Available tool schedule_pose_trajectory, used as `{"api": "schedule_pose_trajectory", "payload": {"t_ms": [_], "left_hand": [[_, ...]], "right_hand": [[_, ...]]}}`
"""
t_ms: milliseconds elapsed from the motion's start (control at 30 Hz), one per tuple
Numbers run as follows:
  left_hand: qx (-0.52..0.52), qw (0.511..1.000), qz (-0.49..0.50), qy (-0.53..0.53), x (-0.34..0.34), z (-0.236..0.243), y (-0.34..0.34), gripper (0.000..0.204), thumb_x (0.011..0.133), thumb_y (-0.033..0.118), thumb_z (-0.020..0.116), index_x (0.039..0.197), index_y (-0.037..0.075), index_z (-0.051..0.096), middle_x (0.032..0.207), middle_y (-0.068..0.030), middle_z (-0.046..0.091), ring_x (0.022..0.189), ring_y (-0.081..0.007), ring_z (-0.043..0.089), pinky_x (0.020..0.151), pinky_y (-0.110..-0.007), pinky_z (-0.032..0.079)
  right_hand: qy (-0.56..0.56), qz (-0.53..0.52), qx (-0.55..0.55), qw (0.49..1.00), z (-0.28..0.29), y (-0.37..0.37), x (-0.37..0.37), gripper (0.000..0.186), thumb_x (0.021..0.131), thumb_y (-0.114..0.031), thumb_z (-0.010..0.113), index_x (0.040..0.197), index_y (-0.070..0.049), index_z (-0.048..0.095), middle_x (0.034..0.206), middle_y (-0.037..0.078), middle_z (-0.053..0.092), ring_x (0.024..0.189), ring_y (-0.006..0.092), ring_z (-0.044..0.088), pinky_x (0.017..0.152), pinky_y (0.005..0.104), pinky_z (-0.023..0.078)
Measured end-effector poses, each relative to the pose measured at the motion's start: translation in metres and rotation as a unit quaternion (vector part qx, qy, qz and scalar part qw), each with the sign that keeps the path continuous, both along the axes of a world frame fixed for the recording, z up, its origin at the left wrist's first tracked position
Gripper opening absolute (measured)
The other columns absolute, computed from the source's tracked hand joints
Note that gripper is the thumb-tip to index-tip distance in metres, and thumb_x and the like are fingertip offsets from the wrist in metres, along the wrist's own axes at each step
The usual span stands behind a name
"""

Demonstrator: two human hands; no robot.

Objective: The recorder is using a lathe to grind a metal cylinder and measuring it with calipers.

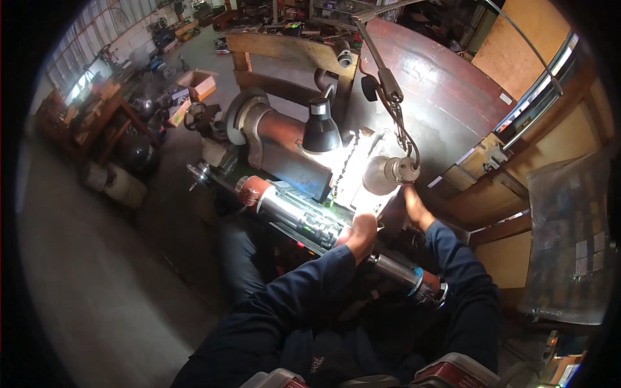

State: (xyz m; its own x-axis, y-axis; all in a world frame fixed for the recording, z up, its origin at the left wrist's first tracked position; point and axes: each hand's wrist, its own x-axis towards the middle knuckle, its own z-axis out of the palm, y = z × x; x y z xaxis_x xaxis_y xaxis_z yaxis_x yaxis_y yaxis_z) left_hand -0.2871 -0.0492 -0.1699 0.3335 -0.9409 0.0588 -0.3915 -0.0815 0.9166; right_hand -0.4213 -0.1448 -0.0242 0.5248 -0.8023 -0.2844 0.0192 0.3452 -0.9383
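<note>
**Both Hands Set to Metalwork Under Lamp**

The left hand (363,234) is held at the right end of a shiny metal cylinder (299,216), positioned below a lit black lamp (321,129). The right hand (416,208) is partly hidden by a grey metal housing (383,175). Neither grip can be told.

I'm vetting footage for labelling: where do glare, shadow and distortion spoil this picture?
Head view: glare whites out the surface beneath the black cone-shaped metal lamp and washes over the fingers of the left hand; head view: the grey floor at left falls into dim shadow; head view: the large dark-red panel looks bowed, and the corners go black.
</note>
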Motion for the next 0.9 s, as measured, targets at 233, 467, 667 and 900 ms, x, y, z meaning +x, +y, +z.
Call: {"api": "schedule_pose_trajectory", "payload": {"t_ms": [233,467,667,900], "left_hand": [[-0.052,0.998,-0.029,-0.004,0.005,0.062,0.02,0.016,0.082,0.008,0.055,0.094,0.006,0.066,0.088,-0.0112,0.064,0.082,-0.0238,0.064,0.071,-0.035,0.051],[0.088,0.911,-0.143,-0.377,0.017,0.127,0.036,0.018,0.069,0.012,0.067,0.087,0.009,0.07,0.086,-0.0115,0.064,0.088,-0.0287,0.064,0.075,-0.036,0.05],[0.001,0.849,0.026,0.527,0.012,0.076,0.034,0.027,0.085,0.008,0.051,0.11,0.006,0.06,0.106,-0.009,0.061,0.097,-0.0236,0.06,0.083,-0.04,0.052],[-0.05,0.856,-0.01,0.515,0.008,0.041,0.02,0.028,0.085,0.001,0.046,0.111,0.003,0.056,0.103,-0.0096,0.058,0.098,-0.0213,0.057,0.087,-0.03,0.047]], "right_hand": [[0.199,0.091,-0.333,0.917,-0.024,-0.03,-0.016,0.084,0.08,-0.044,0.078,0.136,0.002,0.036,0.134,0.024,0.046,0.11,0.0374,0.059,0.091,0.044,0.052],[-0.072,0.08,0.208,0.972,0.003,-0.007,-0.008,0.076,0.083,-0.06,0.066,0.13,-0.003,0.046,0.128,0.024,0.055,0.107,0.0334,0.061,0.09,0.0425,0.052],[0.108,0.128,-0.145,0.975,-0.06,-0.045,-0.041,0.079,0.08,-0.058,0.07,0.13,-0.002,0.046,0.129,0.023,0.054,0.105,0.0324,0.061,0.086,0.0424,0.053],[-0.041,0.202,0.166,0.964,-0.006,-0.016,-0.002,0.079,0.083,-0.062,0.064,0.132,-0.003,0.044,0.12,0.019,0.059,0.097,0.0317,0.063,0.077,0.0376,0.052]]}}
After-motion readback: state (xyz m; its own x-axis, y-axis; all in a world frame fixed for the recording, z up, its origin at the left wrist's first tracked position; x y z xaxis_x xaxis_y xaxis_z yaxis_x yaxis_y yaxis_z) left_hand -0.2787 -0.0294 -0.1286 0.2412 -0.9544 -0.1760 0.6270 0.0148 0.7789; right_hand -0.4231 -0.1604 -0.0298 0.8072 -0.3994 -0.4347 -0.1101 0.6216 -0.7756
